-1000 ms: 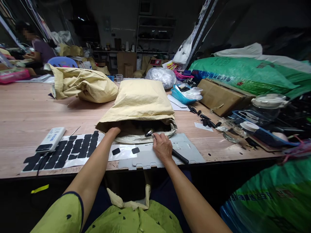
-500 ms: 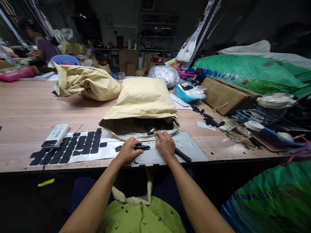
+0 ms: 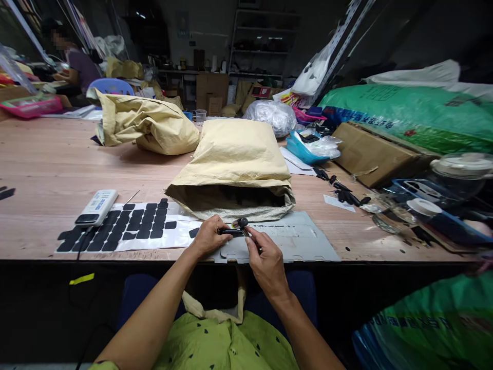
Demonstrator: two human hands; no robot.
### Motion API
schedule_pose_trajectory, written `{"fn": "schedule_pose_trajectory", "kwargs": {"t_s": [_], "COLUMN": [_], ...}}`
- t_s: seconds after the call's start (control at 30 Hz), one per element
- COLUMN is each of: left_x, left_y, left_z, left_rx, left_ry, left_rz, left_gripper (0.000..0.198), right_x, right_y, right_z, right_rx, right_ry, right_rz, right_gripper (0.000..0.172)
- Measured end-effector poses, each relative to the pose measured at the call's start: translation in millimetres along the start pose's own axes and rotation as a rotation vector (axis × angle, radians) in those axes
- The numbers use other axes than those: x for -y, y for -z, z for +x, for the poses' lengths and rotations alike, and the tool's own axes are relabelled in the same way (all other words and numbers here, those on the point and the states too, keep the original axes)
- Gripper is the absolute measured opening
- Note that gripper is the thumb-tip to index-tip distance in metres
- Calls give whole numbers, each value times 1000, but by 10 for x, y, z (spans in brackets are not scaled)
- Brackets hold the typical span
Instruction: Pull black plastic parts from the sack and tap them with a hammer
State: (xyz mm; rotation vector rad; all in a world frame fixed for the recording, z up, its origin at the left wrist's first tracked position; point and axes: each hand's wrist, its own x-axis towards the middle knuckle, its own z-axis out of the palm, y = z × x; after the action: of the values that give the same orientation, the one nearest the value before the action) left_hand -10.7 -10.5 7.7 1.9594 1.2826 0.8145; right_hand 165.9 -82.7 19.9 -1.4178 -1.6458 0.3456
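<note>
Over the grey board [image 3: 308, 241] at the table's front edge, my left hand [image 3: 210, 236] is closed on a black rod-like part [image 3: 231, 232] that points right. My right hand [image 3: 267, 259] grips a small hammer [image 3: 242, 223] close below its head; the handle is hidden by the hand. The hammer head is above the black part's right end; whether they touch I cannot tell. Just behind both hands lies a yellow woven sack [image 3: 239, 154], its dark mouth facing me. Left of my left hand is a white sheet [image 3: 181, 237] with rows of black rounded-square stickers [image 3: 140, 223].
A white box-shaped device [image 3: 98, 205] with a cable sits on the stickers' left end. Another yellow sack [image 3: 154, 126] lies behind. To the right are black parts [image 3: 342, 192], a cardboard box [image 3: 381, 154] and a clear-lidded jar [image 3: 462, 169]. A person [image 3: 79, 69] sits far left.
My right hand has turned and drawn back toward me, bringing the hammer head over the black part. The hammer's handle no longer shows. The whole view has shifted slightly.
</note>
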Motion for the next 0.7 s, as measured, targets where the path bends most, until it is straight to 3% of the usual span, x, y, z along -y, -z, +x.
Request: {"fn": "schedule_pose_trajectory", "kwargs": {"t_s": [0.13, 0.27, 0.43, 0.6, 0.7], "left_x": [-3, 1, 17, 30, 26], "left_y": [-14, -32, -37, -45, -43], "left_z": [-1, -9, -11, -9, -9], "left_rx": [-6, -20, -27, -40, -34], "left_ry": [21, 31, 5, 12, 3], "left_rz": [-29, -46, -45, -32, -35], "left_gripper": [15, 14, 14, 14, 14], "right_x": [46, 40, 36, -37, -122], "right_y": [-49, -60, -7, -3, 24], "right_z": [-50, -50, -25, -76, 9], "right_rx": [-7, 86, -21, 60, 31], "right_ry": [29, 12, 19, 0, -11], "right_rz": [-79, -200, -187, -204, -232], "right_gripper": [33, 33, 33, 33, 33]}}
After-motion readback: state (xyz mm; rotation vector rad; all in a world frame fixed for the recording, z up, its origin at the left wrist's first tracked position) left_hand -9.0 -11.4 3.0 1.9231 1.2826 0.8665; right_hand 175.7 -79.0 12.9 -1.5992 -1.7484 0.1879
